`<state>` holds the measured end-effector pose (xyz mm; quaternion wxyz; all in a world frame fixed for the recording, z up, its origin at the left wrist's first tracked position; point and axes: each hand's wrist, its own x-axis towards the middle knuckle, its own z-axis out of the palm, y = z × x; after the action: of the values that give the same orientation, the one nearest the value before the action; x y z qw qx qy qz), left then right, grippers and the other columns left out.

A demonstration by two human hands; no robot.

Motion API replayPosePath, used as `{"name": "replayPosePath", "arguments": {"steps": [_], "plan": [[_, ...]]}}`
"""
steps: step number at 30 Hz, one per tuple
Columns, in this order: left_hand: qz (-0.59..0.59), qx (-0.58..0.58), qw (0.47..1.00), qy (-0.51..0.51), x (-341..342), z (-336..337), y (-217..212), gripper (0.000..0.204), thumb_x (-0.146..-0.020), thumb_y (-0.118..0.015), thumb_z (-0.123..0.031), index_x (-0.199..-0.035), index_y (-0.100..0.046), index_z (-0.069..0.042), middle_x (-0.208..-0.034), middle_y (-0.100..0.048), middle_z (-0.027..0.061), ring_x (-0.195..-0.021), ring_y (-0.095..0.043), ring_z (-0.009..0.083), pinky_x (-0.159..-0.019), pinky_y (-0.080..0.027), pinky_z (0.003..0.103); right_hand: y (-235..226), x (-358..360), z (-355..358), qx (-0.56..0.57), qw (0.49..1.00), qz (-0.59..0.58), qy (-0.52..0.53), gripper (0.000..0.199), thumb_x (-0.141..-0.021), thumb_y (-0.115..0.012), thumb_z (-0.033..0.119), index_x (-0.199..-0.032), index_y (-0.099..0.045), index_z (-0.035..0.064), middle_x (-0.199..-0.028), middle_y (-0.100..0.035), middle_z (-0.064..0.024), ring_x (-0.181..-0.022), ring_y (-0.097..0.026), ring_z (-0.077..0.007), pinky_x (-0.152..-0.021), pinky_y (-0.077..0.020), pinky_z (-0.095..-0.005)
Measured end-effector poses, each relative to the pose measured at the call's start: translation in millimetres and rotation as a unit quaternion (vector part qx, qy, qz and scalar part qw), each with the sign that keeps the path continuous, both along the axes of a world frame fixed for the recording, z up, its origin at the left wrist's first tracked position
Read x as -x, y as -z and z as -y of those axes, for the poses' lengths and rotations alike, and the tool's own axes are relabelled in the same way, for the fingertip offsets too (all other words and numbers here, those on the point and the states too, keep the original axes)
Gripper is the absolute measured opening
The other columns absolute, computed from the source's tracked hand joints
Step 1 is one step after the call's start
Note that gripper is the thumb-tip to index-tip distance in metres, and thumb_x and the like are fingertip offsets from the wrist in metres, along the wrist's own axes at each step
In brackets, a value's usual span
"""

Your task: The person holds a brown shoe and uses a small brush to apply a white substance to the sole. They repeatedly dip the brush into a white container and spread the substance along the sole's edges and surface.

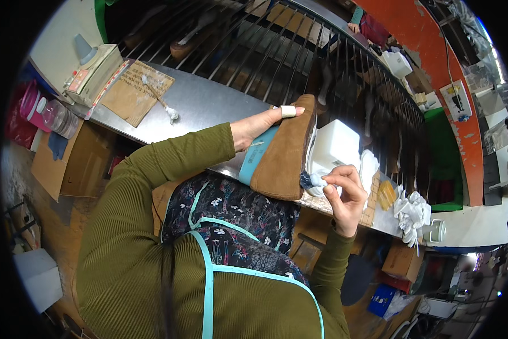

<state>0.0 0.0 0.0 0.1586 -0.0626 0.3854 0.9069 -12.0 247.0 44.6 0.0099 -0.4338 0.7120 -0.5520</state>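
My left hand grips a brown suede shoe upper stretched over a blue shoe last. The thumb, with a pale bandage round it, lies over the narrow upper end, and the fingers are hidden beneath. My right hand pinches a small brush, pale at the held end with dark bristles. Its bristles are at the lower right edge of the upper; whether they touch cannot be made out. Just beyond the brush stands a white plastic container.
A slatted conveyor with shoes runs behind the metal bench. Cardboard with a white-tipped stick lies left. White gloves and a yellow block lie right. Another person's hand shows at the far side.
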Motion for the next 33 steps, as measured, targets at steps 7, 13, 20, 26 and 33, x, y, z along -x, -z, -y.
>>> {"name": "replayPosePath", "arguments": {"steps": [7,13,20,26,33], "plan": [[0.034,-0.059,0.997,0.031,-1.7,-2.7,3.8,0.047,-0.084,-0.065,-0.048,-0.109,-0.064,-0.008,-0.101,-0.067,0.0074,-0.084,-0.065,0.0136,-0.074,-0.054,0.028,-31.9,7.0,13.9,-0.01,0.996,-0.082,-0.016,0.015,-0.076,-0.075,0.006,-0.089,-0.071,-0.0005,-0.084,-0.057,-0.005,-0.068,-0.05,-0.0098,-0.059,-0.0411,-0.0218],[0.0,-0.152,0.98,0.125,-11.8,-9.0,15.7,0.04,-0.092,-0.056,-0.041,-0.115,-0.059,-0.009,-0.106,-0.066,0.0075,-0.09,-0.065,0.0169,-0.077,-0.055,0.032,-46.6,13.8,31.5,-0.001,0.992,-0.112,-0.065,0.016,-0.076,-0.076,0.008,-0.089,-0.071,0.0002,-0.086,-0.057,-0.0054,-0.069,-0.052,-0.0099,-0.058,-0.0418,-0.0217],[-0.206,0.11,0.96,0.155,-67.3,-12.7,2.7,0.041,-0.085,-0.069,-0.011,-0.122,-0.053,-0.002,-0.099,-0.067,0.0108,-0.076,-0.066,0.018,-0.064,-0.055,0.03,-45.8,16.0,61.5,0.013,0.983,-0.084,-0.16,0.016,-0.076,-0.076,0.009,-0.088,-0.072,0.0007,-0.088,-0.057,-0.0063,-0.073,-0.056,-0.0131,-0.06,-0.0453,-0.0236],[-0.094,-0.187,0.926,0.313,-92.1,-16.9,21.6,0.048,-0.091,-0.061,-0.008,-0.133,-0.039,0.001,-0.103,-0.063,0.0172,-0.086,-0.066,0.0211,-0.066,-0.06,0.029,-35.3,23.6,85.1,-0.008,0.965,-0.049,-0.257,0.015,-0.074,-0.077,0.008,-0.087,-0.073,0.002,-0.086,-0.056,-0.0057,-0.076,-0.057,-0.015,-0.064,-0.0461,-0.0266],[-0.101,-0.198,0.915,0.338,-100.2,-29.7,32.2,0.052,-0.091,-0.055,-0.023,-0.135,-0.038,-0.001,-0.111,-0.06,0.0172,-0.094,-0.064,0.0221,-0.075,-0.059,0.031,-28.0,34.8,95.2,-0.062,0.944,-0.01,-0.323,0.018,-0.072,-0.079,0.01,-0.087,-0.074,0.0039,-0.084,-0.058,-0.0043,-0.078,-0.056,-0.0145,-0.064,-0.0449,-0.0276]]}}
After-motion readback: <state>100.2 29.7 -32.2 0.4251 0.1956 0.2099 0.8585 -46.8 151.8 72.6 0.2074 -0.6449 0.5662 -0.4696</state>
